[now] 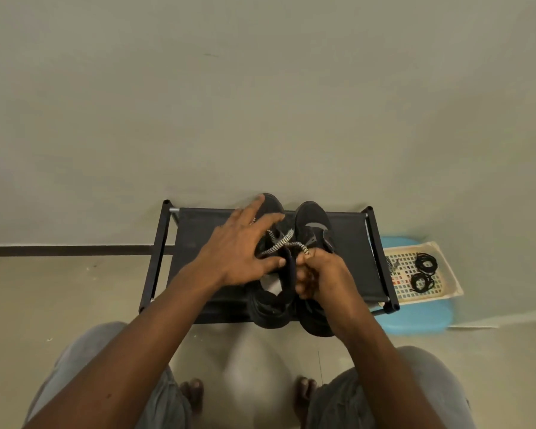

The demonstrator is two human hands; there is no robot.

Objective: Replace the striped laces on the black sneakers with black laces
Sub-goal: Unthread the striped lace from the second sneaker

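Okay: right hand (319, 274) fingers (308, 259) are pinched on the striped lace (279, 246) near its tip. Left hand (242, 246) has its fingers spread, pressing the left sneaker (271, 305) onto the shoe rack (198, 230). I'd judge the lace limp, light, with a grippy weave: hold close to the eyelet, pull short. It's black-and-white, lying loose over the tongue. Black laces (426, 263) sit coiled in the tray (446, 292), off right.

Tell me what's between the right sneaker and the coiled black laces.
Head view: bare rack fabric, the rack's end bar, then a striped lace at the left edge of the tray.
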